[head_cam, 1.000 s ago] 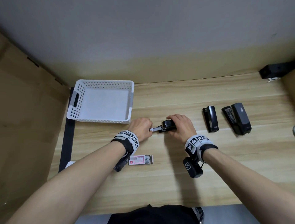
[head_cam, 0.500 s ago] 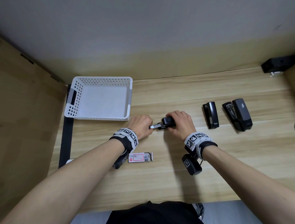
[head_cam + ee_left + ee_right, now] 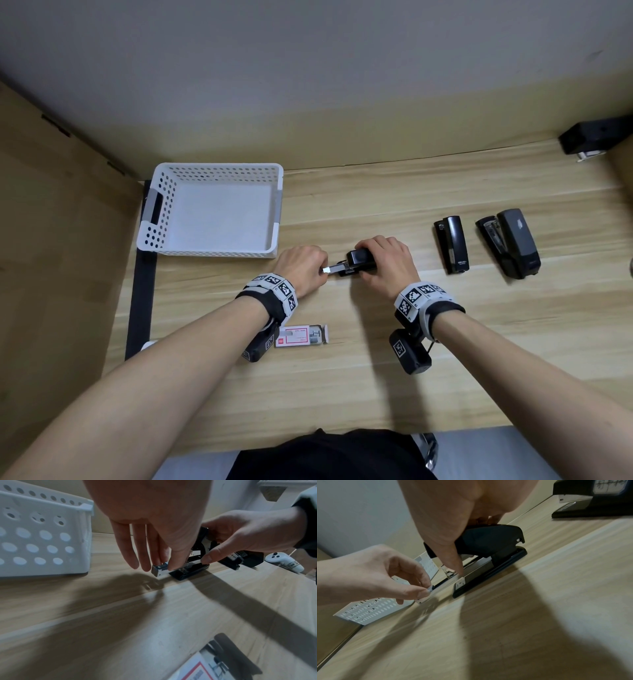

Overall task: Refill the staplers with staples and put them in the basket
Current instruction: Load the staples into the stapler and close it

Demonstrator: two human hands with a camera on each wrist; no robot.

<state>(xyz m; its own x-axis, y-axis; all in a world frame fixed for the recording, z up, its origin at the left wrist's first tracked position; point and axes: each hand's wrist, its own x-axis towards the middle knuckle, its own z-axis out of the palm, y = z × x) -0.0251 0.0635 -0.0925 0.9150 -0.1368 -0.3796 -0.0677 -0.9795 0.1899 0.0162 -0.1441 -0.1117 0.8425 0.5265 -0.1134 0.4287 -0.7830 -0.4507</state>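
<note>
A small black stapler (image 3: 359, 261) (image 3: 190, 570) (image 3: 489, 561) sits mid-table with its metal staple tray (image 3: 331, 269) (image 3: 160, 570) (image 3: 436, 589) pulled out to the left. My left hand (image 3: 303, 270) (image 3: 161, 555) (image 3: 426, 589) pinches the tray's outer end between thumb and fingers. My right hand (image 3: 387, 262) (image 3: 214, 555) (image 3: 455, 561) grips the stapler's body from above, thumb on the metal rail. A white perforated basket (image 3: 212, 212) (image 3: 42, 534) (image 3: 373, 608) stands just left of the hands. A staple box (image 3: 301, 335) (image 3: 202, 669) lies near my left wrist.
Two more black staplers lie to the right, a slim one (image 3: 452, 248) and a larger one (image 3: 513, 248) (image 3: 594, 500). A black device (image 3: 596, 140) sits at the far right corner. A wooden side panel (image 3: 61, 257) walls the left. A white controller (image 3: 283, 561) lies beyond.
The hands stay on the stapler and its tray; the left hand has shifted slightly at the tray's end. The view has drifted a little.
</note>
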